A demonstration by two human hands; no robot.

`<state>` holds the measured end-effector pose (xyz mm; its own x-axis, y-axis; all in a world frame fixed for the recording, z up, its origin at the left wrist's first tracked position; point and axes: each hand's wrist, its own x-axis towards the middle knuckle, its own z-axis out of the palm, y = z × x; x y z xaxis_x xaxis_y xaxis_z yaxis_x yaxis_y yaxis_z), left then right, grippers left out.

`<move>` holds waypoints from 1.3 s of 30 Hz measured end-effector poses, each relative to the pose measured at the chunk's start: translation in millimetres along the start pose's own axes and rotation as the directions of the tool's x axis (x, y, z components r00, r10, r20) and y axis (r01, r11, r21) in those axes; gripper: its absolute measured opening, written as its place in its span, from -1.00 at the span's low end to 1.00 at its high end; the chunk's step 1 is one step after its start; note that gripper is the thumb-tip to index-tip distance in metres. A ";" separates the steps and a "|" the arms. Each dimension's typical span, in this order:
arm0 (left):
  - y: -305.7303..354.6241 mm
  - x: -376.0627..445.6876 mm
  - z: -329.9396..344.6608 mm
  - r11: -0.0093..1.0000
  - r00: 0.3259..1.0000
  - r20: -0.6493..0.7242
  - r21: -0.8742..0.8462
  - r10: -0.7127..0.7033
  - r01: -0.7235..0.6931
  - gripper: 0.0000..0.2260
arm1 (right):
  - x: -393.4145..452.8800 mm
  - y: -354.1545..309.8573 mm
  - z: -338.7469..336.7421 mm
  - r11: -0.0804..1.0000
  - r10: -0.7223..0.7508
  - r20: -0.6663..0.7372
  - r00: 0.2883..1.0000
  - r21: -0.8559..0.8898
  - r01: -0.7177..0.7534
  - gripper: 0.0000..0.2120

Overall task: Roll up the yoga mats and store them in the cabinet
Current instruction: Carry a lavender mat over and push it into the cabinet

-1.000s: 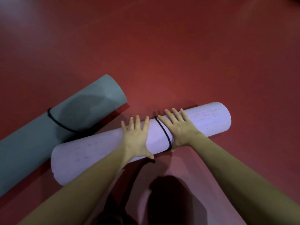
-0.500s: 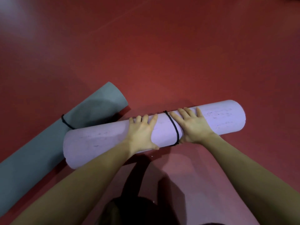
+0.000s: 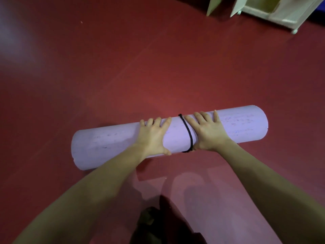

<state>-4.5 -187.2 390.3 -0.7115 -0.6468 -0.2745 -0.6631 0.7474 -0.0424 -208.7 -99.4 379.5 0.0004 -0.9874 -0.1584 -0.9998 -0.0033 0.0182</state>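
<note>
Dark red floor (image 3: 123, 67): lilac foam yoga mat (image 3: 105, 143) lying rolled, black cord (image 3: 188, 131) binding it; left hand (image 3: 154, 136), right hand (image 3: 209, 132) pressing flat, fingers spread; white cabinet (image 3: 281, 13) awaiting.

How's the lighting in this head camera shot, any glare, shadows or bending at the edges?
Head view: dim, reddish light; soft glare on the floor at upper left; shadows fall below the purple mat; wide-angle bending tilts the cabinet at the top right corner.

A yoga or exercise room: wide red floor (image 3: 123, 59), rolled mat (image 3: 109, 143), white cabinet (image 3: 274, 9).
</note>
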 end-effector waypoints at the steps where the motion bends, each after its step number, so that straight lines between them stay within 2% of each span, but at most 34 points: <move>1: -3.6 -3.4 -28.2 1.000 1.000 -0.009 0.003 0.010 -0.010 0.08 | -1.9 2.0 -28.3 1.000 0.008 -0.009 1.000 -0.006 -0.008 0.21; 7: -24.0 -20.3 -184.4 0.995 0.994 -0.058 0.043 0.089 -0.086 0.09 | -14.0 12.8 -184.2 0.998 0.041 -0.132 0.990 -0.050 -0.048 0.15; 12: -27.1 3.9 -260.2 0.981 0.972 -0.152 0.101 0.177 -0.163 0.09 | -8.3 40.2 -250.6 0.985 0.132 -0.132 0.983 -0.091 -0.144 0.16; 21: 15.4 145.1 -349.9 0.941 0.926 -0.220 0.218 0.307 -0.260 0.09 | 29.2 170.7 -288.2 0.962 0.257 -0.215 0.942 -0.040 -0.271 0.15; 30: 72.8 316.9 -437.8 0.943 0.926 -0.241 0.237 0.290 -0.233 0.07 | 109.9 352.4 -331.9 0.957 0.257 -0.282 0.924 -0.062 -0.285 0.18; 39: 98.3 484.8 -480.4 0.927 0.913 -0.215 0.225 0.347 -0.299 0.07 | 196.8 493.6 -332.4 0.943 0.298 -0.242 0.923 -0.077 -0.324 0.17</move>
<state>-526.4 -500.3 714.5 -0.9295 -0.3642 -0.0586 -0.3498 0.9207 -0.1729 -696.0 -348.0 685.4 -0.2927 -0.9511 0.0985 -0.9414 0.3047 0.1446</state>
